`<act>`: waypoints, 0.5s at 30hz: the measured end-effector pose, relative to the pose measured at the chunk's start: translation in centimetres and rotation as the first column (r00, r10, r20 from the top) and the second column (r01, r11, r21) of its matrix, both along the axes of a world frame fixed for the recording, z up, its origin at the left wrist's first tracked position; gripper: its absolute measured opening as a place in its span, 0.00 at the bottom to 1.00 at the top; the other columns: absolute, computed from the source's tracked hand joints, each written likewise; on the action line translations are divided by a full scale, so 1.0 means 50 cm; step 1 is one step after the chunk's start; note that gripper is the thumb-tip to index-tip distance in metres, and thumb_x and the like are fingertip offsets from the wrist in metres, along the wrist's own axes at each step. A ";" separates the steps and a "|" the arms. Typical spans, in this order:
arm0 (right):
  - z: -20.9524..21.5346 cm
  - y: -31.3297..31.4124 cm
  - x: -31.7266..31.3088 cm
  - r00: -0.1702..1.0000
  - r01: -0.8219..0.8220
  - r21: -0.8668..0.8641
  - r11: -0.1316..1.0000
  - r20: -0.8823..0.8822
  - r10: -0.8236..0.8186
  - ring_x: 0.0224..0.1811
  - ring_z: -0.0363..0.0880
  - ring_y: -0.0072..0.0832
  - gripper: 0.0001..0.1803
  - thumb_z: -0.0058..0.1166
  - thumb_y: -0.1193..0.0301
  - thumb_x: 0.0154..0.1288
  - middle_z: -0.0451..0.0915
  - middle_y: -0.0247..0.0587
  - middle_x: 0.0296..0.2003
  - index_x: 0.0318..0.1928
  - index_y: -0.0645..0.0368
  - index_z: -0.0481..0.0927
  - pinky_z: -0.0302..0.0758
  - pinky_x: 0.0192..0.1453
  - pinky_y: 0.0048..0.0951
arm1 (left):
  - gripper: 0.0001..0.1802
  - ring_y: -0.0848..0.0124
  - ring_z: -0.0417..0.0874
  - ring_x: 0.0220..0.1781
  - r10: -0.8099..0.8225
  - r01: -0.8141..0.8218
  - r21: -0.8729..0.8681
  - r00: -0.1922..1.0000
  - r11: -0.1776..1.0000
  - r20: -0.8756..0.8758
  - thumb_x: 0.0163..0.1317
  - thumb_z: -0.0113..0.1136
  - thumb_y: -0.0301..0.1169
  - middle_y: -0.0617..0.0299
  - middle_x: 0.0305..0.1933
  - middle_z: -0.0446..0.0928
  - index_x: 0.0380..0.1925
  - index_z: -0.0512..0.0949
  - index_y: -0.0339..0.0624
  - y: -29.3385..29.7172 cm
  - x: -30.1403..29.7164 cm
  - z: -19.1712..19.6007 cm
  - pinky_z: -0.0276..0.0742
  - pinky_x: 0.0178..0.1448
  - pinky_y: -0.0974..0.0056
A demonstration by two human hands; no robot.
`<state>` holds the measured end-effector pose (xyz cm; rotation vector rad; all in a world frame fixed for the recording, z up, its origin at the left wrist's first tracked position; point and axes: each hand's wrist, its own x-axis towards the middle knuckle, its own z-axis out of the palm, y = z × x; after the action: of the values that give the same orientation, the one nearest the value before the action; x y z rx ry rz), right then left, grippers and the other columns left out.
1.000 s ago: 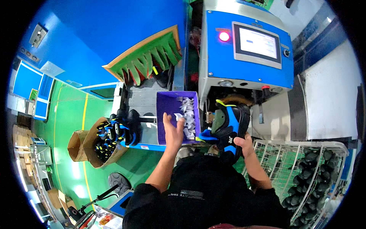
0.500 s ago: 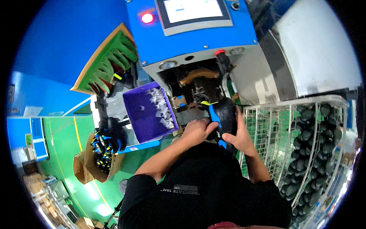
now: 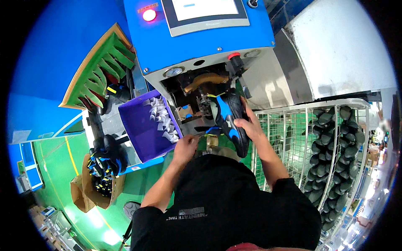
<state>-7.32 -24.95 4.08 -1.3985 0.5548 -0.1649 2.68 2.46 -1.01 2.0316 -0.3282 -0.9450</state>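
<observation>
**Shoe held at the machine mouth, both hands up**

Hidden or unclear: our chest and black shirt (image 3: 226,201) cover the floor directly below the hands. The inner parts of the blue machine (image 3: 201,46) sit in shadow; we make out a tan curved piece and dark metal fittings but cannot tell them apart. The top of the touch screen (image 3: 205,10) is cut off by the picture edge. Far right and lower left blur toward the fisheye rim.

Hands: our right hand (image 3: 249,125) is closed around a black and blue shoe (image 3: 230,119), fingers wrapped over its side, thumb side toward us. The shoe stands tilted, toe end down toward us, upper end at the machine's opening. Our left hand (image 3: 185,147) is curled nearly shut just below and left of the shoe; it seems to pinch something small, but we cannot tell what. It lies just beside the near corner of the purple bin (image 3: 138,134).

Containers: the purple bin holds a row of pale, folded pieces (image 3: 161,117) along its right wall; the rest is bare. A cardboard box (image 3: 86,188) at lower left holds dark shoes with blue and yellow marks. The wire rack (image 3: 293,138) at right carries 2 columns of dark shoe soles (image 3: 335,154).

Around: a red lamp (image 3: 149,15) is lit on the machine's face, with 1 red knob (image 3: 234,56) and a round gauge (image 3: 173,72) below. A green toothed panel in a wooden frame (image 3: 100,71) leans at left over a grey conveyor.
</observation>
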 end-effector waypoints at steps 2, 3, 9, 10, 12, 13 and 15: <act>0.006 -0.009 0.035 0.998 -0.027 -0.084 0.996 -0.053 0.023 0.66 0.74 0.32 0.55 0.65 0.70 0.56 0.71 0.47 0.70 0.82 0.60 0.51 0.68 0.72 0.32 | 0.19 0.67 0.82 0.31 0.142 -0.153 -0.060 0.978 0.986 -0.155 0.73 0.55 0.41 0.57 0.28 0.82 0.41 0.83 0.33 0.028 0.000 -0.069 0.77 0.40 0.60; -0.008 -0.018 0.056 0.998 -0.041 -0.230 0.972 -0.056 0.029 0.64 0.77 0.36 0.56 0.67 0.66 0.57 0.73 0.51 0.68 0.82 0.59 0.51 0.69 0.70 0.34 | 0.18 0.69 0.82 0.31 0.183 -0.195 -0.051 0.967 0.980 -0.177 0.73 0.54 0.39 0.59 0.29 0.82 0.39 0.82 0.33 0.025 0.012 -0.048 0.76 0.39 0.62; 0.024 0.038 0.175 0.834 -0.467 -0.692 0.551 -0.551 0.015 0.58 0.82 0.62 0.58 0.65 0.47 0.58 0.73 0.72 0.65 0.84 0.32 0.44 0.79 0.62 0.49 | 0.18 0.67 0.84 0.35 0.212 -0.220 -0.008 0.950 0.976 -0.231 0.72 0.53 0.39 0.57 0.30 0.84 0.39 0.83 0.34 0.040 0.019 -0.065 0.78 0.44 0.60; 0.037 0.049 0.190 0.747 -0.580 -0.643 0.501 -0.665 0.011 0.56 0.84 0.63 0.59 0.63 0.45 0.59 0.73 0.74 0.64 0.84 0.30 0.42 0.81 0.60 0.51 | 0.18 0.62 0.86 0.37 0.162 -0.166 -0.001 0.962 0.986 -0.219 0.71 0.53 0.40 0.53 0.32 0.84 0.40 0.83 0.34 0.036 0.013 -0.068 0.79 0.46 0.57; 0.018 0.081 0.201 0.737 -0.608 -0.688 0.396 -0.675 -0.040 0.47 0.84 0.63 0.59 0.64 0.48 0.58 0.76 0.73 0.56 0.84 0.32 0.41 0.82 0.50 0.52 | 0.20 0.51 0.88 0.40 0.070 -0.067 0.023 0.981 0.997 -0.182 0.70 0.54 0.42 0.45 0.35 0.85 0.43 0.85 0.35 0.045 0.014 -0.064 0.80 0.48 0.52; 0.002 0.083 0.199 0.730 -0.612 -0.685 0.396 -0.681 -0.049 0.44 0.86 0.62 0.61 0.64 0.46 0.59 0.72 0.76 0.61 0.84 0.30 0.37 0.83 0.48 0.51 | 0.20 0.43 0.87 0.45 0.020 -0.014 0.036 0.988 0.999 -0.156 0.69 0.54 0.41 0.40 0.39 0.85 0.44 0.84 0.35 0.043 0.020 -0.056 0.80 0.51 0.48; -0.024 0.078 0.215 0.759 -0.592 -0.718 0.366 -0.650 -0.048 0.44 0.87 0.63 0.63 0.64 0.45 0.60 0.63 0.81 0.70 0.84 0.30 0.32 0.85 0.45 0.49 | 0.20 0.40 0.85 0.47 -0.034 0.031 -0.032 0.995 0.999 -0.094 0.69 0.55 0.41 0.38 0.41 0.84 0.45 0.84 0.35 0.053 0.019 -0.083 0.80 0.51 0.47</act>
<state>3.44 -21.07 2.89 -2.6995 0.7414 0.3599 3.64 5.10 -5.15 1.9520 -0.3238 -1.0464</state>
